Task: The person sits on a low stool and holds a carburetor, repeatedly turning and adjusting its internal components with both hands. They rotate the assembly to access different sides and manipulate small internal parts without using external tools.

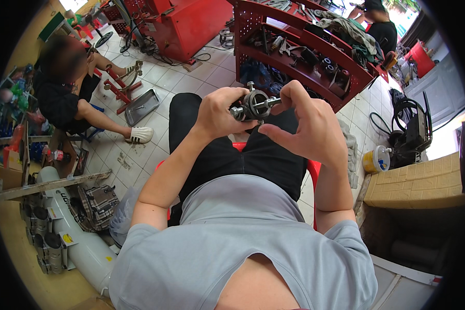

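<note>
Above my lap I hold a small round metal ring fitting (248, 106) with bolts sticking out of it. One bolt points up, a bolt head (235, 112) shows on the left, and a long bolt (273, 102) runs out to the right. My left hand (219, 114) is closed around the left side of the fitting. The curled fingers of my right hand (315, 126) meet the end of the long bolt. The right thumb lies lower, close to the underside of the ring. The exact kind of fitting cannot be made out.
A red tool cart (299, 64) loaded with tools stands ahead. Left of it sit a red machine (178, 31) and a grey tray (142, 107) near a seated person (67, 82). A white cylinder (77, 232) lies left; a yellow-white bucket (376, 159) stands right.
</note>
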`<state>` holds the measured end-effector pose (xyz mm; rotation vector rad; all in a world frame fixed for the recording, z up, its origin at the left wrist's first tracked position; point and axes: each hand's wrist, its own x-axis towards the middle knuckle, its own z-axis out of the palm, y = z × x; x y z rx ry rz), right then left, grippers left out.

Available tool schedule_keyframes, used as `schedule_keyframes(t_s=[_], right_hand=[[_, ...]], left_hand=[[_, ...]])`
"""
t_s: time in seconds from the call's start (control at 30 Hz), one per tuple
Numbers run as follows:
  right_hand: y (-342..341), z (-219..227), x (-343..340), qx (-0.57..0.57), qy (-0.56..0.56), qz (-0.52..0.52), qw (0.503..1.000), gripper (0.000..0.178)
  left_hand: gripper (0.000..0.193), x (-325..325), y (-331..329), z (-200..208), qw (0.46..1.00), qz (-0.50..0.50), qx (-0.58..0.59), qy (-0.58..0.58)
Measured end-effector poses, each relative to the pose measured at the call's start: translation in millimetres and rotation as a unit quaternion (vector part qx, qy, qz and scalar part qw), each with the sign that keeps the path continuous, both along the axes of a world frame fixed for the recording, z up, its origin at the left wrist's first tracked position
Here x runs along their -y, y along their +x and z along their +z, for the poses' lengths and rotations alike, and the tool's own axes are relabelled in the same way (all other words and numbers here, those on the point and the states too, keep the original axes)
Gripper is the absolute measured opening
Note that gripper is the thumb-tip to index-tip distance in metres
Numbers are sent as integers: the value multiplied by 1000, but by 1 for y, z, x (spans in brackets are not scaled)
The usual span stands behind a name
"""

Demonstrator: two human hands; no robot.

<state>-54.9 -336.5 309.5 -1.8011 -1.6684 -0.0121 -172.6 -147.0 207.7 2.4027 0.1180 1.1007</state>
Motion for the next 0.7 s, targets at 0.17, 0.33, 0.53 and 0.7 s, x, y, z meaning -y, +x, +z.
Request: schedule_keyframes(t_s=[0.17,0.33,0.53,0.7], right_hand=[[0,-2,0,-12,-2,47,999,49],[2,-5,0,-39,35,100,994,49],[-1,-9,-2,36,44,45,997,42],[-3,-9,-4,72,-2,11,997,41]], left_hand=[[52,-2,-1,0,1000,8,-4,0],[53,1,-2,4,1000,9,-24,-6],[52,1,-1,2,1000,7,-5,5],[49,1,0,-1,1000,-4,-4,22]])
